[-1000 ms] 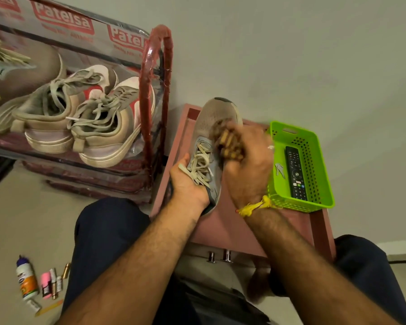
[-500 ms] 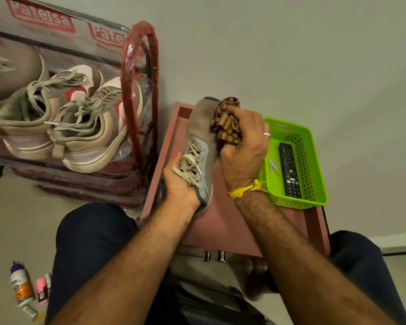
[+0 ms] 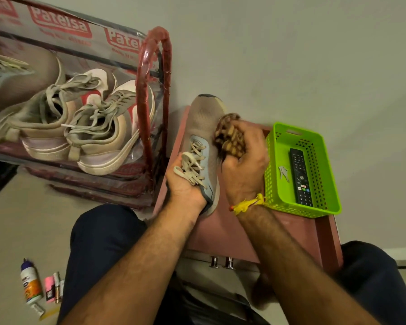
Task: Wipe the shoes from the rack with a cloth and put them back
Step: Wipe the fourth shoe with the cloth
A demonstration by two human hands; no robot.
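Pink table (image 3: 232,233): right hand (image 3: 245,167) clutching cloth (image 3: 229,137).

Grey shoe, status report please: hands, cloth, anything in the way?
Left hand grips grey shoe at the laces. Right hand presses brown cloth on its right side. Green basket close by right wrist.

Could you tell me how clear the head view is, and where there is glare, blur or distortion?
Head view: dim, warm light; the shoe and remote read sharply; the cloth in the right hand is slightly smeared; glare streaks the rack wrapping; wide-angle bending curves the rack and edges.
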